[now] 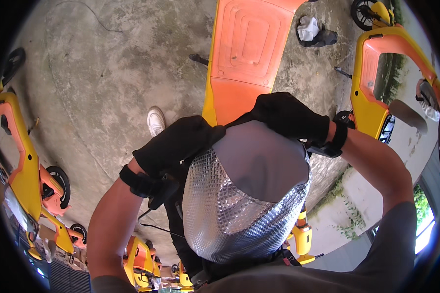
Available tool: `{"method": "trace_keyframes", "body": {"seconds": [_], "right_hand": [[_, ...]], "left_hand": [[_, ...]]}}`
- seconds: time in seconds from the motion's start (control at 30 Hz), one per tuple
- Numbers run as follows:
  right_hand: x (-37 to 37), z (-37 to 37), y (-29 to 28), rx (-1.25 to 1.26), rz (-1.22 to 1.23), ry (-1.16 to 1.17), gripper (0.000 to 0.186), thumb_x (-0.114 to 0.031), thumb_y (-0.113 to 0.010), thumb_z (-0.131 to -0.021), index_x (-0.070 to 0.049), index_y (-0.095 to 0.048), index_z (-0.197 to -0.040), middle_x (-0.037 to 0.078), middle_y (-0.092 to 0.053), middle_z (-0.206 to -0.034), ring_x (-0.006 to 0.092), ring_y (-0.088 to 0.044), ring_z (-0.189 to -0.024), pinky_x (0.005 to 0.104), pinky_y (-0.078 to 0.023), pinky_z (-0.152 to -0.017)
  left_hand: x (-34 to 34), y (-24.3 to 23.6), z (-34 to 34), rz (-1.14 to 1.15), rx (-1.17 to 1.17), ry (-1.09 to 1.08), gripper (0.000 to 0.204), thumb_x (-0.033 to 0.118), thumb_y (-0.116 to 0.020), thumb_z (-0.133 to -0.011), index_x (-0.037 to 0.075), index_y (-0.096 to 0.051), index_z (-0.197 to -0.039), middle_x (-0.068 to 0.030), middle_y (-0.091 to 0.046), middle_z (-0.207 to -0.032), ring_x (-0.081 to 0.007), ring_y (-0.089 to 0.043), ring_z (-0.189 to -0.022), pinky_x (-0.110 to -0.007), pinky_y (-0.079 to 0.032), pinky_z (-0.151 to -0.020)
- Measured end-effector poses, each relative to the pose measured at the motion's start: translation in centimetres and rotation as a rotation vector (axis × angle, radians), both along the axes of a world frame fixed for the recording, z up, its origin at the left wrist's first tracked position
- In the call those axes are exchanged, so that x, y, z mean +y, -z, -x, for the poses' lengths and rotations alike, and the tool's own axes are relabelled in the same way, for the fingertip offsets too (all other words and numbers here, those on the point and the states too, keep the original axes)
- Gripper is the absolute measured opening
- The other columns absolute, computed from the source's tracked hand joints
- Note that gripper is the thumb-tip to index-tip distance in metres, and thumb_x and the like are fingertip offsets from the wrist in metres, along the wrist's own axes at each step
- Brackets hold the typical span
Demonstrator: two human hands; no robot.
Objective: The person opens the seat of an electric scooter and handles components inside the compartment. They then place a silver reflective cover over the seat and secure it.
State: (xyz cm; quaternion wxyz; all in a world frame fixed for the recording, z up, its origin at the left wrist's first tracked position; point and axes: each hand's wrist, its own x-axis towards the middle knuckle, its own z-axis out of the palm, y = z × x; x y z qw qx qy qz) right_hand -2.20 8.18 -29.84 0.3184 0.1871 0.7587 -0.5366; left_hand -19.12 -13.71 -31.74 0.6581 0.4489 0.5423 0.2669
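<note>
Both my hands wear black gloves, and a strapped device sits at each wrist. My left hand (181,141) and my right hand (291,117) are closed on a black edge band (239,119), which is stretched between them. The band joins a bulging cover (230,229) of shiny silver quilted material with a smooth grey panel (261,158) at its far side. The cover lies close before my body; what is under it is hidden. Beyond my hands is the orange footboard of a yellow scooter (247,44).
Another yellow and orange scooter (364,102) stands at the right, and several more line the left side and lower edge. A black and white bundle (315,31) lies on the stained concrete floor (117,63). My white shoe (156,120) shows left of the footboard.
</note>
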Motion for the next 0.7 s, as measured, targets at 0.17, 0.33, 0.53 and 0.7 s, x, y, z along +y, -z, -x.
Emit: {"method": "trace_keyframes", "body": {"seconds": [0.17,0.33,0.53,0.7], "right_hand": [[-0.2,-1.0,1.8,0.152,0.034,-0.114,0.011,-0.018,-0.055,-0.087,-0.007,-0.058,-0.085,0.014,-0.056,-0.080,0.0310,-0.059,-0.079,0.0389,-0.048,-0.068],[-0.7,1.5,0.3,0.058,0.145,-0.190,0.023,-0.026,-0.056,-0.090,-0.004,-0.058,-0.084,0.015,-0.055,-0.077,0.0298,-0.058,-0.076,0.0387,-0.047,-0.068],[-1.1,1.7,0.6,-0.166,0.155,-0.053,0.035,-0.033,-0.053,-0.094,-0.001,-0.059,-0.081,0.015,-0.058,-0.073,0.0267,-0.058,-0.074,0.0357,-0.046,-0.069],[-1.1,2.3,0.4,-0.122,0.047,-0.089,0.032,-0.030,-0.054,-0.093,0.000,-0.060,-0.082,0.018,-0.058,-0.075,0.0292,-0.057,-0.071,0.0368,-0.046,-0.070]], "left_hand": [[0.6,-1.2,-0.4,0.297,-0.113,-0.249,0.025,0.025,-0.056,-0.094,0.003,-0.058,-0.082,0.0009,-0.050,-0.071,-0.0070,-0.047,-0.065,-0.024,-0.041,-0.059],[0.7,-0.9,-1.7,0.545,-0.267,-0.520,0.027,0.025,-0.060,-0.093,0.005,-0.055,-0.076,0.0058,-0.046,-0.066,-0.0030,-0.039,-0.062,-0.022,-0.037,-0.054],[0.1,0.2,-2.0,0.552,-0.294,-0.525,0.026,0.024,-0.059,-0.094,0.005,-0.056,-0.077,0.0062,-0.046,-0.067,-0.0029,-0.039,-0.062,-0.022,-0.036,-0.054],[0.0,1.7,-2.0,0.566,-0.313,-0.494,0.025,0.025,-0.058,-0.094,0.005,-0.057,-0.079,0.0064,-0.045,-0.067,-0.0030,-0.039,-0.061,-0.022,-0.036,-0.053]]}}
